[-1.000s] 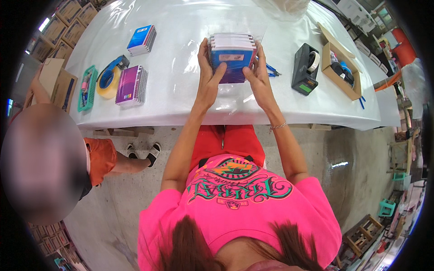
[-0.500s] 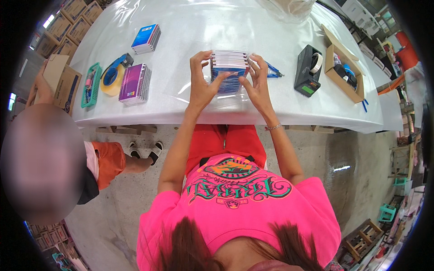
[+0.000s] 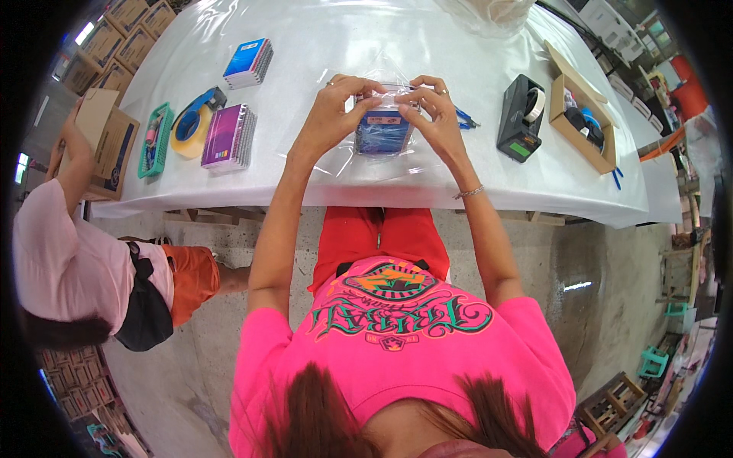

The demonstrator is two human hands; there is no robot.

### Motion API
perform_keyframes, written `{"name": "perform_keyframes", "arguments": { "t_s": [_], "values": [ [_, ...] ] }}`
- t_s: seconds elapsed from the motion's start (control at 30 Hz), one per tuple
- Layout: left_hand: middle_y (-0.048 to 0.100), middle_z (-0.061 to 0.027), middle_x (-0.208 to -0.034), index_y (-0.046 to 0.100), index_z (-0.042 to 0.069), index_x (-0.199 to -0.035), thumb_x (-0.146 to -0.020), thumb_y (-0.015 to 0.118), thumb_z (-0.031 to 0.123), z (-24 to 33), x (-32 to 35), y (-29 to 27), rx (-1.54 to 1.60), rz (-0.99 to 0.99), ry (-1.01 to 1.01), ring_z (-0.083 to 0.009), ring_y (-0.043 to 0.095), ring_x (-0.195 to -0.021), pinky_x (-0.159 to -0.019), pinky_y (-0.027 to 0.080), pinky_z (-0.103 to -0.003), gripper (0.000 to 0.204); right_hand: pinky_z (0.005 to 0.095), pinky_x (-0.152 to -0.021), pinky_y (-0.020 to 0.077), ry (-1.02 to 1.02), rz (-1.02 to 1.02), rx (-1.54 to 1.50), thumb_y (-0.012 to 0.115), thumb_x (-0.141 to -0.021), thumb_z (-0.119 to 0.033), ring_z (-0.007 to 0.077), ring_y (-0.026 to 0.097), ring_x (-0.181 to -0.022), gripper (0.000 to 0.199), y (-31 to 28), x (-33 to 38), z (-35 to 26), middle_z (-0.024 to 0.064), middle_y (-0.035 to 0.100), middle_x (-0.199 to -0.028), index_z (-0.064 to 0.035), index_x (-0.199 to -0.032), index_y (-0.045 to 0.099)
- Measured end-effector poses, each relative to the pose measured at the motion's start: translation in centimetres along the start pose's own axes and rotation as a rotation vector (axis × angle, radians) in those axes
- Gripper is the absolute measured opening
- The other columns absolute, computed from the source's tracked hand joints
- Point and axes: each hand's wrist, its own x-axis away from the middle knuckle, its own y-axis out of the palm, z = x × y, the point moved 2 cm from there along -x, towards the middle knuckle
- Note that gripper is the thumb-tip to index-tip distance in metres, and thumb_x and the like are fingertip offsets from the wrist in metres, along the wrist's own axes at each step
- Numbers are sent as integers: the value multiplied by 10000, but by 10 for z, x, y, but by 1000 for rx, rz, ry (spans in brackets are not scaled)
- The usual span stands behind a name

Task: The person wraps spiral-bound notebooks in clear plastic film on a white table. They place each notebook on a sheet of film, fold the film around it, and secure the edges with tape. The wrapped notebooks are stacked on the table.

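Both arms extended over white table [image 3: 321, 46], left hand [image 3: 330, 114] and right hand [image 3: 435, 114] raised, fingertips pinching top edge of clear-wrapped blue pack [image 3: 382, 130].

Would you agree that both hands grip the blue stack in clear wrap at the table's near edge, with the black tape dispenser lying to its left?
Not quite: the head view shows the black tape dispenser to the right of the blue stack, not left. Both the left hand and right hand do grip it near the table edge.
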Motion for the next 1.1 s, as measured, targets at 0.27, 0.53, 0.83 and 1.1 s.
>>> {"name": "perform_keyframes", "arguments": {
  "t_s": [0.27, 0.53, 0.83, 1.1],
  "values": [
    [535, -118, -1263, 569, 103, -1283, -802, 688, 121, -7, 0, 20, -130, 323, -93, -186, 572, -985, -829, 475, -332, 496, 346, -912, 459, 288, -92, -277, 734, -803, -240, 203, 544, -1060, 560, -6, -23, -3, 104, 521, -1128, -64, -1301, 549],
    [654, -95, -1097, 628, 78, -1250, -814, 644, 203, -31, -3, 23, 631, -30, -508, -166, 586, -1020, -921, 442, -297, 454, 301, -965, 411, 414, -344, -545, 620, -868, -167, 172, 545, -1071, 435, -2, -32, 14, 101, 628, -1183, -21, -1278, 605],
    [689, -56, -1069, 727, 57, -1085, -828, 669, 130, -30, -3, 22, 534, 53, -341, -152, 613, -1003, -914, 460, -301, 273, 306, -932, 424, 297, -299, -361, 622, -896, -258, 171, 535, -1105, 355, -7, -26, 19, 64, 642, -1139, -63, -1190, 669],
    [601, -80, -1276, 742, 127, -1097, -868, 662, 155, -13, -4, 5, 63, -22, -81, -206, 581, -1154, -978, 472, -352, 244, 350, -979, 449, 281, -315, -209, 773, -805, -277, 233, 532, -1176, 373, -15, -19, -12, 87, 537, -1288, -89, -1123, 724]
  ]
}}
